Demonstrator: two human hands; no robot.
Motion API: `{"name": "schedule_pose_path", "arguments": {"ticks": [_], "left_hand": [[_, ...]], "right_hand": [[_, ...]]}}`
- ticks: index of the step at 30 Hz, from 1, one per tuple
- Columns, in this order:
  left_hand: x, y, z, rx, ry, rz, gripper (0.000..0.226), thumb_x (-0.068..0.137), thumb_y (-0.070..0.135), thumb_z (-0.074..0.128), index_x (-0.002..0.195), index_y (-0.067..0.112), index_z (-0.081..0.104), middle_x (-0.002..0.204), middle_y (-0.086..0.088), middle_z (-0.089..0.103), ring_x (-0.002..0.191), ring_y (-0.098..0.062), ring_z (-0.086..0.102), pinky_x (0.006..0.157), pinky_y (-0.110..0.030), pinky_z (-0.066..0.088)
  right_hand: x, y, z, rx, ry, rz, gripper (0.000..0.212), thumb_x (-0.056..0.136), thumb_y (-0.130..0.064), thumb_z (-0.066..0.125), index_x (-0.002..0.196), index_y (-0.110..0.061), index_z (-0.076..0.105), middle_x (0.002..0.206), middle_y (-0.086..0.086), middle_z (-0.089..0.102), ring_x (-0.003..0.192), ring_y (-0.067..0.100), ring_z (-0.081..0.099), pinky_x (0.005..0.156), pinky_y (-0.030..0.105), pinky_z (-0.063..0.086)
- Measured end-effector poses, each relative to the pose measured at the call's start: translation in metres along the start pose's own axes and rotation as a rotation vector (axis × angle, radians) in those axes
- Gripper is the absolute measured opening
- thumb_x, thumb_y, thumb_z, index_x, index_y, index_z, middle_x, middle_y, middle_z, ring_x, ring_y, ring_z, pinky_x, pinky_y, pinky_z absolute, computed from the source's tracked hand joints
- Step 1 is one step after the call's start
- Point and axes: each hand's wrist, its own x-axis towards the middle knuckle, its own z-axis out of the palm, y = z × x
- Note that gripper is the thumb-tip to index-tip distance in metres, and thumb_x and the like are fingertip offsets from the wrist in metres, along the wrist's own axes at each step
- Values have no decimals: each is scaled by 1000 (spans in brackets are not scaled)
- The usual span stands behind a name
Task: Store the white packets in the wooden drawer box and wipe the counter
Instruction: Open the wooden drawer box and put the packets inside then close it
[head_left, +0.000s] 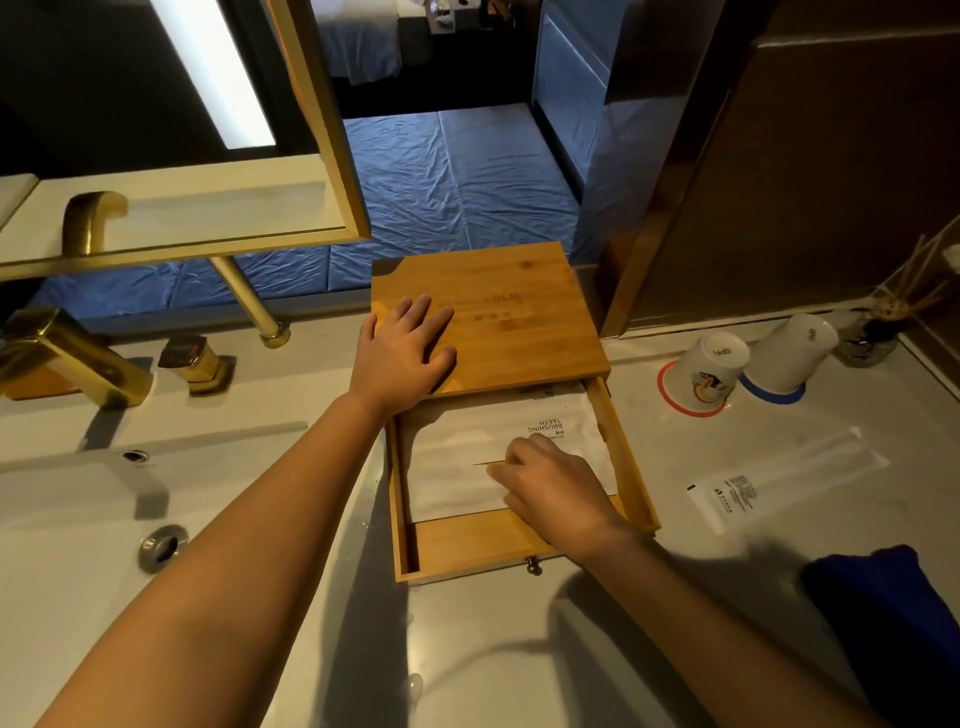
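1. hands first: the left hand (402, 348) lies flat with its fingers spread wide on the lid of the wooden drawer box (498, 317), gripping nothing.
2. the right hand (553, 486) is down inside the pulled-out drawer (519, 543), fingers curled narrow and resting on the white packets (467, 447); whether it pinches one i cannot tell.
3. the packets lie flat in the drawer, partly tucked under the lid, the top one printed "brushing teeth".
4. another white packet (779, 480) lies on the tabletop (519, 649), well apart to the right of the box.
5. a dark blue cloth (893, 613) sits on the tabletop near the right edge, closer to the camera than that packet.
6. two white cups (753, 364) stand upside down on coasters behind the loose packet.
7. a gold faucet (72, 353) and the sink (78, 519) are to the left of the box.
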Motion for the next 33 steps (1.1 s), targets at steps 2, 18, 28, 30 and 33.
{"name": "schedule_pose_path", "arguments": {"ticks": [2, 18, 28, 30, 33], "left_hand": [[0, 0, 1, 3, 1, -3, 59, 87, 56, 30, 142, 36, 32, 156, -2, 27, 145, -21, 17, 114, -50, 10], [-2, 2, -3, 4, -13, -6, 58, 88, 54, 30, 143, 34, 31, 156, -2, 26, 145, -22, 16, 115, -50, 9], [-1, 0, -1, 32, -15, -6, 58, 88, 55, 29, 142, 35, 31, 156, -3, 26, 145, -23, 17, 114, -53, 10], [-1, 0, -1, 31, -16, -10, 58, 88, 55, 29, 142, 36, 31, 156, -2, 26, 145, -22, 17, 113, -52, 10], [-1, 1, -1, 43, -25, -10, 58, 88, 55, 29, 143, 36, 30, 156, -2, 25, 145, -22, 17, 113, -52, 11]], "right_hand": [[-1, 3, 1, -21, 27, -11, 32, 91, -13, 48, 123, -17, 54, 118, 7, 54, 107, 23, 47, 79, 34, 47], [-22, 23, -4, 153, 134, 3, 35, 91, -19, 52, 126, -21, 54, 121, 1, 58, 111, 17, 50, 89, 28, 45], [-114, 119, 4, 89, 152, 780, 54, 85, -39, 59, 134, -20, 47, 145, 9, 39, 132, 27, 33, 102, 40, 39], [-118, 129, 8, 112, -26, 820, 71, 81, -52, 60, 140, -22, 35, 149, 8, 30, 136, 27, 26, 105, 41, 36], [-118, 133, 15, 93, -51, 804, 72, 79, -55, 60, 137, -19, 35, 144, 7, 37, 131, 27, 33, 103, 39, 38]]}}
